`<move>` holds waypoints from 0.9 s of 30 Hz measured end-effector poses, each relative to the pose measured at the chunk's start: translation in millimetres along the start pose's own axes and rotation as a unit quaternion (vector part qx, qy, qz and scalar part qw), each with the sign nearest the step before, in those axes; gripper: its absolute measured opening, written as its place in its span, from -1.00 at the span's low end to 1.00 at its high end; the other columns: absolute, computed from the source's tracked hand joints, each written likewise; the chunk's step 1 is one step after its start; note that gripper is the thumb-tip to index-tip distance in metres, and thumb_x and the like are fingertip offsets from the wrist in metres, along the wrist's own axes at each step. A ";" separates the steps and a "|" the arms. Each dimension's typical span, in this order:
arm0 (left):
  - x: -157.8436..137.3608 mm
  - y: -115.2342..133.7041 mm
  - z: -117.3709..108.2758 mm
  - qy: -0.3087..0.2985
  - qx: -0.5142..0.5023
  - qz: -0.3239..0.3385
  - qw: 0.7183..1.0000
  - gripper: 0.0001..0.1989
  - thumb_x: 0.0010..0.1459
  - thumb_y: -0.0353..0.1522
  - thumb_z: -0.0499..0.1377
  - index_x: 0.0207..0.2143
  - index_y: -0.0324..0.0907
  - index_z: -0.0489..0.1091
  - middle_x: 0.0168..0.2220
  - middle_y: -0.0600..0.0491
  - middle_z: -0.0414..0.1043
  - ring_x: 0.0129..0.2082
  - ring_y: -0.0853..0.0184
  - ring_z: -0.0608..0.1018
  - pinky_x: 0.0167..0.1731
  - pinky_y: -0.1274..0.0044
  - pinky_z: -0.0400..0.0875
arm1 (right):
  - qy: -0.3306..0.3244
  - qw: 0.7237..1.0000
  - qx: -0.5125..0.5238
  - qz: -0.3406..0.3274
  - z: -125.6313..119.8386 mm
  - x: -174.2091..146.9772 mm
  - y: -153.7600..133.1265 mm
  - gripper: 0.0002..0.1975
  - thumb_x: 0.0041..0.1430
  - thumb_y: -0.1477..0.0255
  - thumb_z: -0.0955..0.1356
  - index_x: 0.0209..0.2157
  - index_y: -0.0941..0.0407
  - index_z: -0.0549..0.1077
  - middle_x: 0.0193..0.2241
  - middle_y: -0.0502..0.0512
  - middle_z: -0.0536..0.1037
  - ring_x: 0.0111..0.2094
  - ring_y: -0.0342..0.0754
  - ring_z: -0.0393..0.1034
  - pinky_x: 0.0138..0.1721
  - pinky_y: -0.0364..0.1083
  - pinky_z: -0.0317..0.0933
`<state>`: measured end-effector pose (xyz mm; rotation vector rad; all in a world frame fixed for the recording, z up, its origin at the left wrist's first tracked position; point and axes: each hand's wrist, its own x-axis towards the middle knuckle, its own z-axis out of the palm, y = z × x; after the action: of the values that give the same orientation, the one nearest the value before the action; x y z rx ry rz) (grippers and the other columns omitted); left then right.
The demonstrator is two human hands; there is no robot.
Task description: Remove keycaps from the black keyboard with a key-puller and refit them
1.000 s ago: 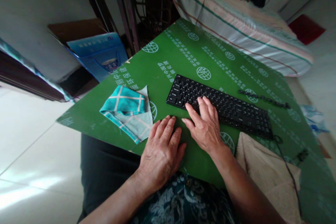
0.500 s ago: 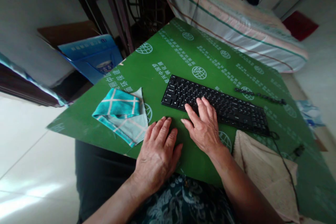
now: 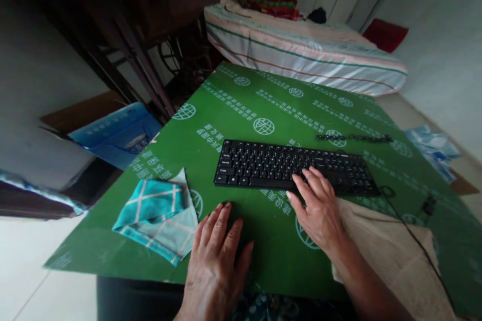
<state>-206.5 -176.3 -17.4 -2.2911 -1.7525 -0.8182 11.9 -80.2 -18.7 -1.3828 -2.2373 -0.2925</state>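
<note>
On the green tabletop (image 3: 271, 241), a black keyboard (image 3: 259, 160) lies flat, its keys facing up. My right hand (image 3: 318, 208) is at its near edge, fingers stretched and slightly apart, the fingertips over the front rows right of the middle. Some keys are hidden beneath them. My left hand (image 3: 216, 251) rests palm down on the tabletop, fingers extended and holding nothing. Just left of it is a folded turquoise checked cloth (image 3: 156, 205). A beige cloth (image 3: 387, 251) lies beside my right forearm, partly covered by it.
Behind the keyboard stretches a row of small black pieces (image 3: 354, 138), too small to identify. A black cable (image 3: 414, 241) runs over the beige cloth. Beyond the table stands a bed (image 3: 301, 50). A blue box (image 3: 120, 130) and dark wooden furniture (image 3: 131, 20) are to the left.
My right hand has shifted right along the keyboard's front edge. The view has tilted up and turned slightly. My left hand stays near the checked cloth; the keyboard keeps its place.
</note>
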 end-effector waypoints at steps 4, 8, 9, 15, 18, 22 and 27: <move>5.8 -2.2 0.8 -0.002 -0.006 0.004 1.000 -0.71 0.15 -0.41 0.13 -0.06 -0.31 0.32 0.08 -0.31 0.31 0.12 -0.01 0.35 -0.06 0.15 0.44 | -0.019 1.000 0.012 -0.001 -0.4 4.2 -10.0 -0.67 0.23 0.35 0.27 -0.03 0.20 0.43 0.03 0.37 0.39 0.15 0.20 0.14 0.05 0.21 0.18; 27.6 -3.6 4.4 -0.026 0.008 0.030 0.999 -0.64 0.16 -0.39 0.11 0.02 -0.34 0.30 0.13 -0.29 0.27 0.18 0.01 0.29 0.00 0.17 0.40 | -0.028 0.999 0.023 -0.006 1.2 9.6 -14.1 -0.66 0.22 0.34 0.28 -0.01 0.16 0.43 0.07 0.36 0.34 0.17 0.22 0.11 0.05 0.22 0.17; 34.9 -3.9 6.0 -0.038 0.018 0.033 0.999 -0.61 0.17 -0.39 0.10 0.04 -0.34 0.28 0.16 -0.28 0.25 0.19 0.01 0.27 0.01 0.16 0.38 | -0.031 0.999 0.026 -0.007 1.4 10.4 -14.5 -0.65 0.22 0.34 0.28 0.00 0.15 0.43 0.07 0.37 0.34 0.17 0.22 0.10 0.05 0.22 0.17; 67.7 -7.2 18.8 -0.103 0.056 0.049 0.992 -0.45 0.16 -0.22 0.11 0.15 -0.30 0.21 0.25 -0.16 0.11 0.23 0.04 0.21 0.13 0.15 0.21 | -0.030 0.999 0.031 -0.001 4.1 10.4 -14.0 -0.67 0.20 0.35 0.30 -0.02 0.15 0.44 0.07 0.37 0.34 0.17 0.23 0.09 0.05 0.22 0.17; 70.5 -8.6 23.4 -0.109 0.066 0.039 0.991 -0.44 0.18 -0.17 0.07 0.15 -0.30 0.21 0.25 -0.15 0.10 0.24 0.05 0.20 0.16 0.14 0.14 | -0.011 0.999 0.035 0.017 5.9 9.1 -9.9 -0.69 0.20 0.36 0.30 -0.06 0.18 0.45 0.05 0.37 0.37 0.16 0.22 0.12 0.05 0.22 0.18; 69.5 -9.5 25.6 -0.103 0.065 0.025 0.992 -0.43 0.19 -0.15 0.04 0.16 -0.31 0.20 0.25 -0.14 0.11 0.24 0.06 0.20 0.17 0.15 0.09 | 0.020 0.998 0.045 0.029 4.4 7.4 -3.4 -0.74 0.19 0.39 0.31 -0.13 0.22 0.46 -0.02 0.36 0.43 0.12 0.20 0.18 0.04 0.22 0.20; 69.9 -9.4 24.6 -0.083 0.047 0.024 0.995 -0.45 0.21 -0.16 0.03 0.14 -0.33 0.22 0.23 -0.17 0.14 0.23 0.05 0.21 0.17 0.15 0.07 | 0.047 0.997 0.059 0.015 2.0 2.1 1.6 -0.78 0.15 0.43 0.35 -0.18 0.23 0.46 -0.04 0.36 0.43 0.11 0.21 0.21 0.03 0.22 0.23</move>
<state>-195.0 -103.5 -5.3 -2.3895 -1.7523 -0.5383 12.0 -77.0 -19.4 -1.3133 -2.1201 -0.2056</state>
